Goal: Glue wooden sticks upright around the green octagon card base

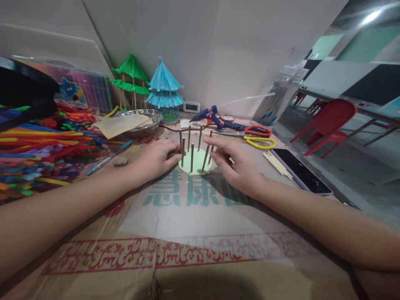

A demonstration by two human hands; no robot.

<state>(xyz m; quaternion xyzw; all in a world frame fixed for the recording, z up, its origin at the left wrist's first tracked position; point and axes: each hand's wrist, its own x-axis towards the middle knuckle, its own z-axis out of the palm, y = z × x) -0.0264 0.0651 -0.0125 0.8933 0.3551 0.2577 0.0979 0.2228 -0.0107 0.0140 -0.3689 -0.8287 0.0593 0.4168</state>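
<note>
A pale green, many-sided base [196, 162] lies on the cardboard-covered table, with several thin brown sticks [192, 157] standing upright round its edge. My left hand [158, 157] rests at the left side of this base; its thumb and forefinger are apart, their tips close to the left sticks. On the other side is my right hand [236, 164], forefinger stretched towards the right sticks and thumb spread below it. Whether its fingertips touch a stick I cannot tell. Neither hand visibly grips anything.
Behind stand a green model pavilion [133, 79], a blue one [164, 87] and a blue glue gun [208, 116]. Scissors [258, 137], pale sticks [277, 165] and a phone [301, 171] lie right. Left are a pen [110, 157], a metal bowl [154, 118] and colourful pipe cleaners [40, 146].
</note>
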